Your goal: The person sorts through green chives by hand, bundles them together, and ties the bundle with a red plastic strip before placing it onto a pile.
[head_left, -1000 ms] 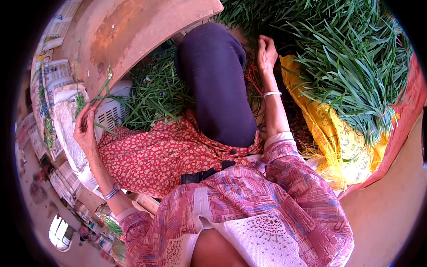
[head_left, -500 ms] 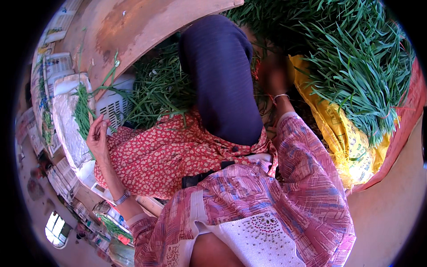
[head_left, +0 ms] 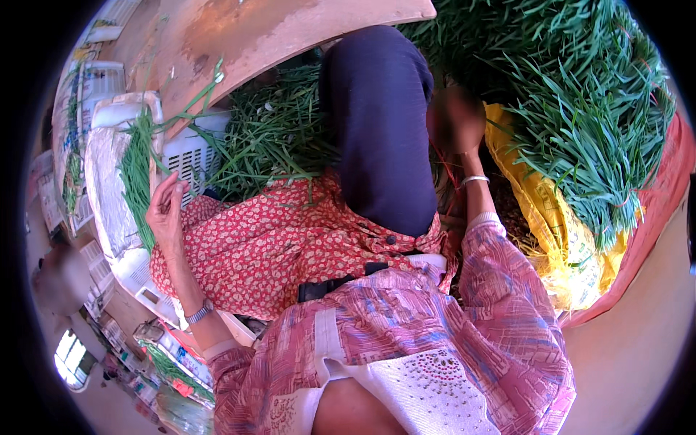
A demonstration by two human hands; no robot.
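Greens (head_left: 587, 138) lay heaped rightward — likely for easy reach; our left hand's (head_left: 167, 212) fingers hung slack, loosely parted, seemingly empty; our right hand (head_left: 466, 130) blurred — grip untellable.

a tan surface (head_left: 145, 65) with a rusty stain spans the upper left. white plastic crates (head_left: 101, 80) stand along the far left, and below them a bright window (head_left: 71, 359) shows at the rim. on the right, a red sheet (head_left: 663, 225) edges the pale brown floor (head_left: 616, 341).
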